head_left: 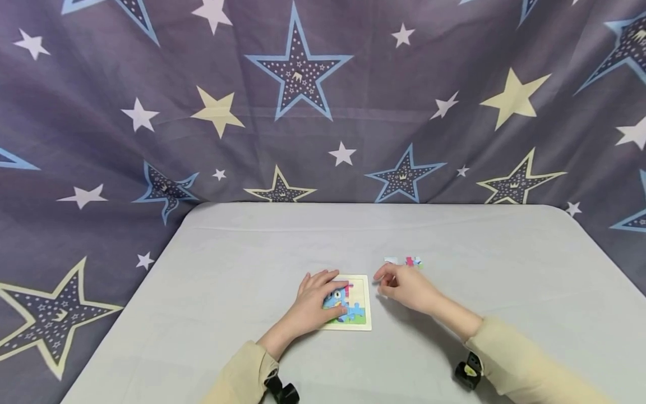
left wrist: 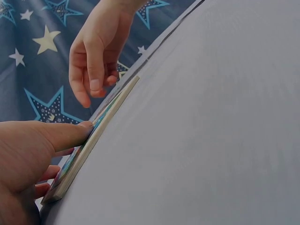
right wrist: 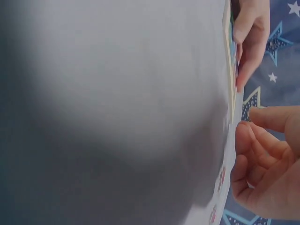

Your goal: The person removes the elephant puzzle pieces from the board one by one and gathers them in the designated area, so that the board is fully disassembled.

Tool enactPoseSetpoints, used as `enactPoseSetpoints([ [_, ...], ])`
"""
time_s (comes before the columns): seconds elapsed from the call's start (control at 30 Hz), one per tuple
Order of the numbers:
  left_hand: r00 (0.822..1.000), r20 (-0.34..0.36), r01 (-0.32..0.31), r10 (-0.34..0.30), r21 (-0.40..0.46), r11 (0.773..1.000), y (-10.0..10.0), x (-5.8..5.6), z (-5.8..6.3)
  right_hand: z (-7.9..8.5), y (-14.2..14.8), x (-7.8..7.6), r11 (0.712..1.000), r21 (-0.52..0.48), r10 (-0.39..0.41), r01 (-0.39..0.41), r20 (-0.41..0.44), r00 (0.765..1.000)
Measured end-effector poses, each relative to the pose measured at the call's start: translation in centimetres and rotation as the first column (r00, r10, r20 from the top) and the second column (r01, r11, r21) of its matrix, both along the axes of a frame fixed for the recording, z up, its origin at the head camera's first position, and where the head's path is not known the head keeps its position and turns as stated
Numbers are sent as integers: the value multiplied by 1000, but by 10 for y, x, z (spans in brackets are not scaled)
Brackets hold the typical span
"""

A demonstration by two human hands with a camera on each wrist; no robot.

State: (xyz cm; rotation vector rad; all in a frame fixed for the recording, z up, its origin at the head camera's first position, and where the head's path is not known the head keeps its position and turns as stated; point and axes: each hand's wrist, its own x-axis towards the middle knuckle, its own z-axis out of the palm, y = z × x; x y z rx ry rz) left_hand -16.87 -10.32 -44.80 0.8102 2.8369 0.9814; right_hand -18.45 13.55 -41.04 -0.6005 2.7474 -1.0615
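A square wooden jigsaw tray (head_left: 369,314) lies on the table, partly filled with blue, green and pink pieces (head_left: 355,312); its upper right part shows bare board. My left hand (head_left: 313,300) rests over the tray's left side, fingers stretched out and thumb on the pieces, hiding part of the picture. Just right of the tray, my right hand (head_left: 409,286) hovers above the table with loosely bent fingers. Between its fingertips I see no piece, also in the left wrist view. Behind that hand lie a pink-and-blue loose piece (head_left: 414,261) and a pale one (head_left: 391,260).
A pale grey cloth covers the table (head_left: 227,269). Beyond its far edge hangs a dark curtain (head_left: 363,101) printed with stars. Black wrist cameras are strapped at both sleeves, the right one (head_left: 468,371) close above the tabletop.
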Motion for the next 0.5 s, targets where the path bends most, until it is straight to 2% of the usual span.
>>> enactPoseSetpoints([
  [0.23, 1000, 3, 5, -5, -3, 1000, 0, 0, 0, -1, -10, 7, 995, -24, 100, -100, -22, 995],
  [0.5, 1000, 0, 6, -6, -6, 1000, -1, 0, 0, -1, -21, 13, 989, 2, 146, -146, -28, 989],
])
